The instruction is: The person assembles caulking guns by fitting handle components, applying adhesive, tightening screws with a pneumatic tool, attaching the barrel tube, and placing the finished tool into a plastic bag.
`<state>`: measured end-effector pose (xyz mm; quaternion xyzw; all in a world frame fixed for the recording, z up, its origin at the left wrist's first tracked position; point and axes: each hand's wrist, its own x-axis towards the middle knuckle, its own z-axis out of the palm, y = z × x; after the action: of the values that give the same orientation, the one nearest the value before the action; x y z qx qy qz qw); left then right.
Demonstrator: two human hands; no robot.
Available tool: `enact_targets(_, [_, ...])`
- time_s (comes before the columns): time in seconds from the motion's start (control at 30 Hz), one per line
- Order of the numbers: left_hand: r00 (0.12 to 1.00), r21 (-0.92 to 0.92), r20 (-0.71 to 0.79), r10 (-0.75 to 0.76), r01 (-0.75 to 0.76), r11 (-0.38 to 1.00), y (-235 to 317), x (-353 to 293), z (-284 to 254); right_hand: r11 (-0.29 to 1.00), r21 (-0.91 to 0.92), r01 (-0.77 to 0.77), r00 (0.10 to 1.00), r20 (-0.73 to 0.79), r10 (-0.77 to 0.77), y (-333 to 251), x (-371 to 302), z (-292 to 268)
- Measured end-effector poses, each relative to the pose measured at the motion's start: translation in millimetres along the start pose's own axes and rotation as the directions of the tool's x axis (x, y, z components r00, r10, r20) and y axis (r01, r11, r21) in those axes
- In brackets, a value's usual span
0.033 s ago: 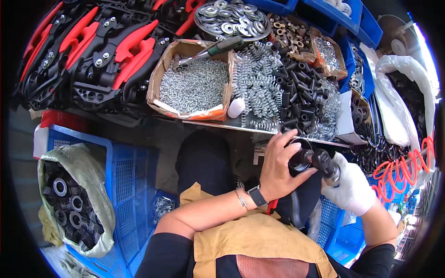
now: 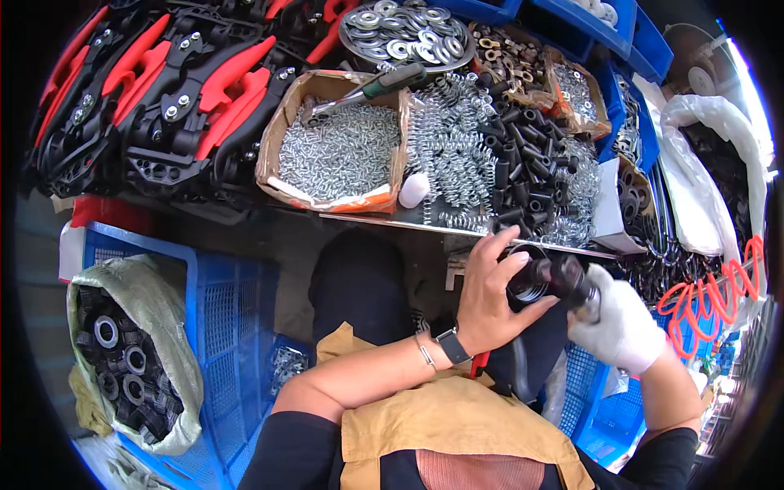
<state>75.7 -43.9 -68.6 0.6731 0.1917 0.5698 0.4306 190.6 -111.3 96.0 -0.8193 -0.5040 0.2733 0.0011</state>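
Observation:
My left hand (image 2: 494, 290), bare and wearing a watch, is curled round a black, round part (image 2: 529, 279) just in front of the bench edge. My right hand (image 2: 621, 322), in a white glove, is closed on a black, cylindrical tool (image 2: 565, 278) whose head meets that part. Motion smears the tool, and the glove hides its handle, so its exact kind is unclear. Black sleeves (image 2: 535, 163) and coil springs (image 2: 453, 147) lie heaped on the bench just beyond my hands.
A carton of small metal pins (image 2: 339, 159) holds a green-handled screwdriver (image 2: 388, 82). Black-and-red clamp-like assemblies (image 2: 180, 106) fill the far left. A sack of black threaded parts (image 2: 131, 359) sits in a blue crate (image 2: 233, 327) at left. A red coiled hose (image 2: 706, 298) hangs at right.
The black tool's head has become blurred and shifted slightly, and my gloved right hand has moved a little. My left hand keeps nearly the same place.

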Motion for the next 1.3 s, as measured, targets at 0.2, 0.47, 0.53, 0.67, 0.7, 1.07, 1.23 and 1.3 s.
enact_targets(0.2, [0.999,-0.034,-0.036,-0.015,0.013,0.999,-2,-3,1,1.000,0.023,-0.006,0.998,0.055,0.004,-1,11,-10])
enact_targets(0.47, [0.985,-0.215,0.169,0.024,0.013,0.976,-15,3,-18,0.996,-0.052,0.066,0.996,0.070,-0.062,7,14,-14])
enact_targets(0.53, [0.969,-0.208,0.243,0.049,0.003,0.978,-15,12,-23,0.993,-0.050,0.103,0.994,0.053,-0.100,14,17,-13])
enact_targets(0.67, [0.911,-0.165,0.404,0.084,-0.018,0.986,-17,25,-34,0.997,-0.004,0.082,0.996,-0.022,-0.082,18,3,-20])
enact_targets(0.7, [0.896,-0.252,0.443,0.018,0.105,0.962,-22,22,-36,0.996,-0.002,0.085,0.996,-0.026,-0.085,17,-7,-21])
enact_targets(1.07, [0.970,-0.117,0.216,0.115,-0.091,0.989,-18,5,-16,0.987,0.158,0.022,1.000,0.008,-0.024,6,-14,-7])
enact_targets(1.23, [0.966,-0.152,0.232,0.118,-0.083,0.985,-19,5,-19,0.995,-0.053,0.085,0.996,0.008,-0.085,6,-5,-11])
enact_targets(1.3, [0.968,-0.176,0.226,0.112,-0.072,0.982,-18,7,-19,0.989,-0.075,0.131,0.991,0.027,-0.129,5,3,-13])
